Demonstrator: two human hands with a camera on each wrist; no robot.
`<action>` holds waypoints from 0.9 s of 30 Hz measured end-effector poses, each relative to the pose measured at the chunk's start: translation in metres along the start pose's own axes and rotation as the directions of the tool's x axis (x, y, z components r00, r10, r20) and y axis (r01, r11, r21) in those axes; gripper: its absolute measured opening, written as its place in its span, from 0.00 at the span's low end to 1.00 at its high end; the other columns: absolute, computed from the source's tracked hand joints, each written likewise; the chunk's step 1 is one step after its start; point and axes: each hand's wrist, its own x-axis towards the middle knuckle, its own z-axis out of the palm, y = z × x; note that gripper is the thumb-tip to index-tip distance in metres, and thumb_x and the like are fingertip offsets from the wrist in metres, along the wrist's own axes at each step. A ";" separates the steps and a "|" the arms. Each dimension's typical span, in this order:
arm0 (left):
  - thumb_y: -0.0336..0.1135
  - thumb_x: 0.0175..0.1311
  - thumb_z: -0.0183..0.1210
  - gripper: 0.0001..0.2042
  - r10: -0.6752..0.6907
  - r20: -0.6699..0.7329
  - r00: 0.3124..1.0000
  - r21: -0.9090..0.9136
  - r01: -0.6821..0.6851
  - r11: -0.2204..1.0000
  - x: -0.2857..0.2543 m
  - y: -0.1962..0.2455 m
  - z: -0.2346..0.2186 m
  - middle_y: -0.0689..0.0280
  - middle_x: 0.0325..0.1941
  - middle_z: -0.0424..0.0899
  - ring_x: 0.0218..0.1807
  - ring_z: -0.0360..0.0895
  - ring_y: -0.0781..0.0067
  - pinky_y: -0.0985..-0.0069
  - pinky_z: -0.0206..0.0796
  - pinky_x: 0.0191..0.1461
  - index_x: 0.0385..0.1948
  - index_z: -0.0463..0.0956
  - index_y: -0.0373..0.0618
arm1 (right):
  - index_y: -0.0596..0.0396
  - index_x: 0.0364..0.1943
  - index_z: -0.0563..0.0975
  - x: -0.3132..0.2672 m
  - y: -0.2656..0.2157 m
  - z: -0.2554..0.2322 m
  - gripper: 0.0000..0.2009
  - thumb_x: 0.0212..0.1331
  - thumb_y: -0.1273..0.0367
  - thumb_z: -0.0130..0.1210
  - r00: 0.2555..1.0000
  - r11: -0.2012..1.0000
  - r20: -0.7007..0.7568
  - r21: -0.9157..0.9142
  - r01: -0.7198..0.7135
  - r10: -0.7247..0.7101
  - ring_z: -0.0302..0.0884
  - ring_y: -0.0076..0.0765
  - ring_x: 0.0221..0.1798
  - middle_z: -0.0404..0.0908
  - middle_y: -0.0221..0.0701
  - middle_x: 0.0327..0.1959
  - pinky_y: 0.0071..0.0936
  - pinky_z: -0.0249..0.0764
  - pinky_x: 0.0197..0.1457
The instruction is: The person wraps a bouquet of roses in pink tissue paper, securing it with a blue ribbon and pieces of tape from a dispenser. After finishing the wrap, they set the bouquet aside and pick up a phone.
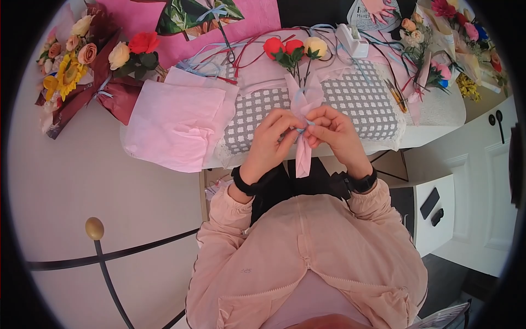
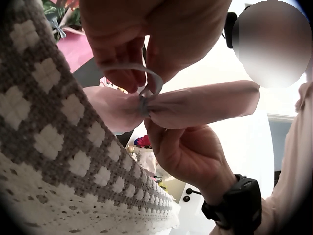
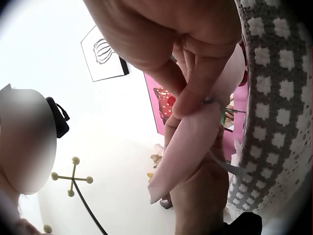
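A small bouquet stands out from between both hands, over the near edge of a checked grey and white cloth. Two red roses (image 1: 273, 47) and a cream rose (image 1: 315, 47) top its green stems. Pink wrapping paper (image 1: 303, 162) surrounds the stems, gathered at a waist with its tail hanging below. Round that waist runs a light blue ribbon (image 2: 143, 105), with a loose loop beside the knot. My left hand (image 1: 274, 134) pinches the ribbon from the left side. From the right, my right hand (image 1: 333, 130) pinches it at the knot, fingertips against the paper.
Folded pink sheets (image 1: 175, 120) lie on the left of the table. Behind the bouquet are loose ribbons (image 1: 241, 60) and a white tape dispenser (image 1: 352, 41). Scissors (image 1: 397, 97) lie to the right. Wrapped bouquets flank the table, one with a sunflower (image 1: 71, 74).
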 end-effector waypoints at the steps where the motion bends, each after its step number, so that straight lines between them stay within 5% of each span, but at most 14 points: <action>1: 0.19 0.52 0.59 0.09 0.026 0.009 1.000 -0.005 -0.026 1.000 0.000 -0.002 0.001 0.63 0.37 0.75 0.37 0.76 0.67 0.76 0.69 0.35 0.36 0.78 0.40 | 0.63 0.41 0.77 0.001 0.002 -0.001 0.06 0.64 0.74 0.54 1.000 1.000 -0.019 0.018 -0.011 0.011 0.79 0.21 0.30 0.81 0.31 0.30 0.18 0.77 0.33; 7: 0.18 0.51 0.60 0.11 0.055 -0.027 0.998 0.020 -0.055 0.998 0.004 -0.007 0.003 0.64 0.42 0.74 0.36 0.76 0.75 0.81 0.68 0.35 0.36 0.81 0.42 | 0.63 0.41 0.80 0.000 0.002 0.004 0.07 0.61 0.76 0.54 0.999 0.963 -0.040 -0.270 0.002 -0.014 0.78 0.19 0.28 0.82 0.30 0.29 0.17 0.76 0.34; 19: 0.22 0.55 0.62 0.11 -0.335 0.249 0.909 -0.230 0.391 0.891 0.011 -0.012 -0.013 0.71 0.39 0.71 0.29 0.68 0.89 0.89 0.59 0.31 0.40 0.78 0.41 | 0.63 0.35 0.82 0.002 0.012 0.005 0.06 0.55 0.74 0.61 0.997 0.907 -0.052 -0.420 0.022 -0.048 0.71 0.13 0.24 0.79 0.24 0.23 0.16 0.67 0.26; 22: 0.24 0.55 0.62 0.10 -0.336 0.228 0.914 -0.112 0.367 0.923 0.013 0.003 -0.025 0.73 0.36 0.71 0.28 0.67 0.88 0.88 0.57 0.30 0.40 0.78 0.42 | 0.62 0.34 0.82 0.004 0.014 0.004 0.06 0.57 0.73 0.60 0.996 0.923 -0.071 -0.385 0.018 -0.048 0.69 0.12 0.23 0.77 0.22 0.21 0.15 0.64 0.25; 27: 0.28 0.56 0.61 0.08 -0.315 0.252 0.915 0.029 0.318 0.948 0.008 -0.003 -0.022 0.63 0.32 0.75 0.30 0.71 0.68 0.74 0.63 0.35 0.37 0.77 0.40 | 0.60 0.36 0.81 0.004 0.011 0.008 0.05 0.59 0.73 0.58 0.998 0.949 -0.053 -0.314 0.017 -0.036 0.66 0.11 0.22 0.75 0.20 0.20 0.13 0.61 0.24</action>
